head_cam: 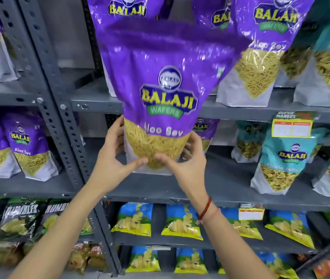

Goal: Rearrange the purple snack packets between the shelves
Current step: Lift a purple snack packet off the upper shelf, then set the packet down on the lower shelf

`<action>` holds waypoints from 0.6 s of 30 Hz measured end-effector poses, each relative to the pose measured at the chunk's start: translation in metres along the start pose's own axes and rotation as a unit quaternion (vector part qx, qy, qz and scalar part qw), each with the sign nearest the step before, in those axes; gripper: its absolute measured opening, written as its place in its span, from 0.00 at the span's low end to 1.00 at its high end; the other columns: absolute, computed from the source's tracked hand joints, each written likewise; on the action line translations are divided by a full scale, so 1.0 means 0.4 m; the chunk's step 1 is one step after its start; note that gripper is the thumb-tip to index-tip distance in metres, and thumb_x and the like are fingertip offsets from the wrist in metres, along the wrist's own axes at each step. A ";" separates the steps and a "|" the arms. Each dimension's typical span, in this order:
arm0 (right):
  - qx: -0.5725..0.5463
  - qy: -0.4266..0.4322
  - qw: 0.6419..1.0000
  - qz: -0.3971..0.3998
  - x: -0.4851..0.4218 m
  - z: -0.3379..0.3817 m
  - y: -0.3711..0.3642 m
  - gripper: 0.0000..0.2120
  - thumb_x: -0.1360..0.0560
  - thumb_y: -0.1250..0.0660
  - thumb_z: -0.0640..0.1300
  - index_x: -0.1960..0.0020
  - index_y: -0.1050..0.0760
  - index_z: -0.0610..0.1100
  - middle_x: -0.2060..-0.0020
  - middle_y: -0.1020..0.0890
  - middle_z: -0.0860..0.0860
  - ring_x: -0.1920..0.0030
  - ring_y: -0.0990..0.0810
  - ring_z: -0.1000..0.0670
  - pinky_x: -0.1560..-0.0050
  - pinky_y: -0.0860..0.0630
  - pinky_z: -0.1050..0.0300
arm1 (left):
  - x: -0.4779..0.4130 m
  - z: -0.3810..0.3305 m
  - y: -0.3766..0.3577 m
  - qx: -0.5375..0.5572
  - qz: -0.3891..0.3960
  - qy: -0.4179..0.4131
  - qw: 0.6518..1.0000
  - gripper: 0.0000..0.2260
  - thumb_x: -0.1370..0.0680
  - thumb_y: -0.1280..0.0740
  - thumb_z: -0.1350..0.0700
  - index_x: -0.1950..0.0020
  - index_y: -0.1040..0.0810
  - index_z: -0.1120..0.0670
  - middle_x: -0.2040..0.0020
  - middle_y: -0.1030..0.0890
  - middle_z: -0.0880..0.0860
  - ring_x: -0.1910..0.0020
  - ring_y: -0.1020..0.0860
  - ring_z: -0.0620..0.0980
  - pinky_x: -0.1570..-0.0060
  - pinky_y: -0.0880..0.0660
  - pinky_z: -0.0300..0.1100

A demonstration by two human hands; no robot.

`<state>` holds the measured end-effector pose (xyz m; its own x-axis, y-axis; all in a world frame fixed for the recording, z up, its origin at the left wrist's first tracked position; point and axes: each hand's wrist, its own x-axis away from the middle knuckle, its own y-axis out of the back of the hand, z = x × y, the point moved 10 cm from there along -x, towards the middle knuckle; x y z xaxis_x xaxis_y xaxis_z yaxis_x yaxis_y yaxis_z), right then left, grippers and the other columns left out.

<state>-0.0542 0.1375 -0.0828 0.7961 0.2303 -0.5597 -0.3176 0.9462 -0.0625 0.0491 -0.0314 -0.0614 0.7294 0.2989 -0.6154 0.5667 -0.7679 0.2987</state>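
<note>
A large purple Aloo Sev packet is held upright in front of the grey shelves, its top blurred. My left hand grips its lower left side and my right hand grips its lower right, thumbs on the front. More purple packets stand on the upper shelf: one at the right and one behind the held packet. On the middle shelf a small purple packet shows behind the held one. The left rack holds further purple packets.
Teal snack packets stand on the middle shelf at the right, under a yellow price tag. Blue and yellow chip bags fill the lower shelves. A perforated grey upright divides the two racks. Black bags sit lower left.
</note>
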 end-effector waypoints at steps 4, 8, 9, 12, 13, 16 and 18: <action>0.056 -0.045 0.996 0.059 0.053 -0.150 -0.031 0.39 0.48 0.17 0.57 0.42 0.31 0.59 0.46 0.20 0.65 0.44 0.21 0.61 0.47 0.26 0.71 | 0.077 0.157 -0.011 -0.029 -0.002 0.072 0.997 0.49 0.41 0.21 0.43 0.27 0.44 0.41 0.34 0.27 0.40 0.35 0.27 0.41 0.38 0.29 0.38; 0.106 -0.105 0.982 0.113 0.070 -0.297 -0.075 0.37 0.48 0.18 0.59 0.45 0.33 0.66 0.48 0.21 0.71 0.46 0.22 0.67 0.50 0.28 0.77 | 0.116 0.330 -0.036 -0.059 -0.013 0.152 0.987 0.46 0.45 0.21 0.39 0.31 0.37 0.41 0.39 0.23 0.41 0.41 0.24 0.39 0.42 0.26 0.38; 0.116 -0.120 0.978 0.125 0.065 -0.333 -0.086 0.37 0.48 0.18 0.58 0.45 0.34 0.67 0.48 0.21 0.71 0.46 0.22 0.68 0.50 0.28 0.76 | 0.116 0.374 -0.043 -0.069 -0.015 0.167 0.984 0.45 0.45 0.20 0.42 0.32 0.36 0.42 0.39 0.22 0.44 0.41 0.23 0.43 0.42 0.25 0.41; 0.151 -0.173 0.960 0.161 0.026 -0.443 -0.120 0.37 0.47 0.17 0.52 0.44 0.33 0.58 0.48 0.19 0.61 0.46 0.20 0.61 0.45 0.22 0.61 | 0.094 0.491 -0.063 -0.101 -0.016 0.195 0.975 0.43 0.45 0.19 0.49 0.35 0.35 0.46 0.43 0.20 0.48 0.44 0.21 0.51 0.47 0.23 0.48; 0.165 -0.185 0.953 0.171 0.014 -0.471 -0.127 0.37 0.47 0.16 0.50 0.44 0.33 0.52 0.47 0.18 0.56 0.45 0.20 0.56 0.46 0.22 0.62 | 0.086 0.522 -0.070 -0.107 -0.012 0.202 0.973 0.43 0.45 0.19 0.49 0.35 0.35 0.46 0.44 0.20 0.49 0.45 0.21 0.51 0.48 0.23 0.48; 0.202 -0.203 0.940 0.185 -0.025 -0.545 -0.146 0.35 0.44 0.17 0.44 0.44 0.32 0.42 0.47 0.18 0.46 0.46 0.21 0.49 0.57 0.31 0.80 | 0.057 0.615 -0.095 -0.120 0.012 0.228 0.966 0.42 0.44 0.19 0.52 0.35 0.36 0.49 0.44 0.19 0.52 0.45 0.21 0.52 0.46 0.23 0.52; 0.212 -0.213 0.936 0.186 -0.031 -0.586 -0.152 0.33 0.41 0.18 0.42 0.43 0.32 0.40 0.45 0.20 0.44 0.44 0.22 0.46 0.59 0.32 0.76 | 0.052 0.663 -0.107 -0.127 0.020 0.248 0.960 0.41 0.41 0.20 0.57 0.33 0.36 0.53 0.43 0.19 0.55 0.46 0.21 0.55 0.46 0.23 0.53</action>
<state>-0.1656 0.0236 -0.2659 0.8330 0.5455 -0.0917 -0.4524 0.7673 0.4546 -0.0618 -0.1425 -0.2804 0.8098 0.5532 -0.1954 0.5635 -0.6406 0.5217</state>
